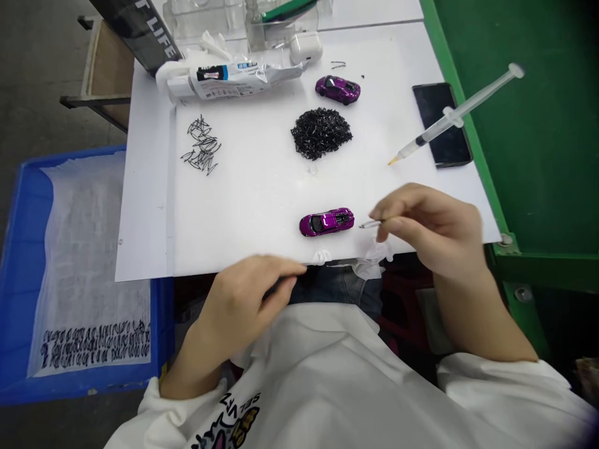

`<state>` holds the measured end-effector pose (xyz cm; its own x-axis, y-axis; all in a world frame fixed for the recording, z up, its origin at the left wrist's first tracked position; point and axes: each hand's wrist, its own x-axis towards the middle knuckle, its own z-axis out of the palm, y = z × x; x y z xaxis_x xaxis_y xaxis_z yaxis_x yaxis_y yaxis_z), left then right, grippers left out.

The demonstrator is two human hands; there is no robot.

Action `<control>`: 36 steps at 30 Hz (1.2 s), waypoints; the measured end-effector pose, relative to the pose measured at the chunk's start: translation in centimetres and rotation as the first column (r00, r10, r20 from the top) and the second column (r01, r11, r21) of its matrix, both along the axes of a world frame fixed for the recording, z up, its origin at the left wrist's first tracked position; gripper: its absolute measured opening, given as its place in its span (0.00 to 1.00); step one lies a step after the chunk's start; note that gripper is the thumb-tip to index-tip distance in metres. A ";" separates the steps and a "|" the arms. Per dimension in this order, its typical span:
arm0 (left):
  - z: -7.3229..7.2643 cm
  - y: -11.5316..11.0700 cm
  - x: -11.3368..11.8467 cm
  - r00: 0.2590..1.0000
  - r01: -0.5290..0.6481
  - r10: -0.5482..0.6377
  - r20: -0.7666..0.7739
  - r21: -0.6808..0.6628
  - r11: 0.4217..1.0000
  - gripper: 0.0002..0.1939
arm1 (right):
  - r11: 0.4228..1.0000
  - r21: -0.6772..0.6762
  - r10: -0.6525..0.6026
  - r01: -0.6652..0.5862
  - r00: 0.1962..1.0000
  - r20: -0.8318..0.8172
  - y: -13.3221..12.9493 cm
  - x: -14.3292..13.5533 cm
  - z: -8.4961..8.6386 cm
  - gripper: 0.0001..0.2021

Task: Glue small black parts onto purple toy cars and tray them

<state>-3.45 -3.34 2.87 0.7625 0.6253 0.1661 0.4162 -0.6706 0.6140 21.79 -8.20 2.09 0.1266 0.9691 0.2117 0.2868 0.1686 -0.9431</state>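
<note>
I'm watching from here, and the right hand [430, 231] is pinched shut on a thin shiny tool [372, 224], maybe because fingertips are good for small things. Its tip points at the near purple toy car [326, 222], which sits on the white board [234, 206] between the hands, maybe so it is easy to reach. The left hand [248, 293] is curled by the board's edge, but I can't tell if its fingers hold anything.

The far purple toy car [337, 90] is behind the heap of black bits [321, 133]. Loose black loops [201, 146] lie off to the left, maybe so they don't mix with the heap. The syringe [433, 131] leans over the phone [431, 103], with its tip toward the board, maybe so it is quick to grab.

I count 2 toy cars, 1 syringe, 1 phone, 1 big white tube [243, 78] and 1 small white case [306, 47]. There is 1 heap of bits and 1 messy bunch of loops, but the pieces are too mixed up to count. Down on the left is 1 blue tray [14, 249], and its white sheet [88, 237] has rows of small black loops at the near end, too tiny to count
</note>
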 end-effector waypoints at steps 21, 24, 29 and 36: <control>-1.0 4.1 6.3 0.932 -0.235 0.261 0.252 -0.130 0.963 0.05 | 0.921 -0.360 0.013 -0.151 0.934 -0.357 3.7 -1.1 -0.6 0.05; -1.3 3.7 7.1 0.903 -0.257 0.276 0.328 -0.103 0.961 0.04 | 0.920 -0.363 0.013 -0.150 0.936 -0.353 3.7 -1.1 -0.6 0.05; -1.1 3.3 7.1 0.883 -0.320 0.335 0.328 -0.098 0.942 0.06 | 0.926 -0.344 0.028 -0.157 0.935 -0.353 3.6 -1.0 -0.9 0.05; -1.0 2.6 5.9 0.903 -0.373 0.378 0.205 -0.061 0.926 0.06 | 0.944 -0.297 0.020 -0.146 0.920 -0.391 3.6 -1.0 -1.2 0.10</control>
